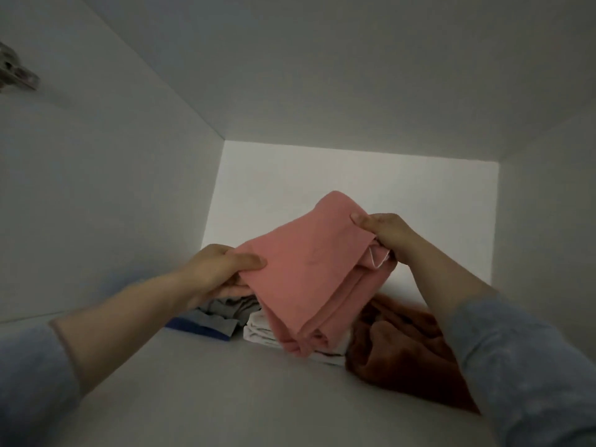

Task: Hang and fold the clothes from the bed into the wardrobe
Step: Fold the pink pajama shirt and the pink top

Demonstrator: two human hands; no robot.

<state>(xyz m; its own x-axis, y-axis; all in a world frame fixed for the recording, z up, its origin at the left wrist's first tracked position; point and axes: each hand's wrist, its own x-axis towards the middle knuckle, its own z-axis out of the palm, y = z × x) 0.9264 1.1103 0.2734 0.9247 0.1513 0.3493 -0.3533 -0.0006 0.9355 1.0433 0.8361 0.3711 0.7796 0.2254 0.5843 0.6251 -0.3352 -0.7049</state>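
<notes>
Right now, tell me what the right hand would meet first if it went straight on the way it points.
The right hand grips the pink garment; past it, the way looks free up to the lit back panel, though depth is unclear.

A blurred metal fitting [16, 74] (hinge, perhaps) is cut by the upper left edge; the pink cloth [309, 269] half hides a white pile [258, 329].

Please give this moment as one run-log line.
left hand: grips pink garment | right hand: grips same | garment: folded, held over white pile | neighbours: grey pile, brown pile
</notes>
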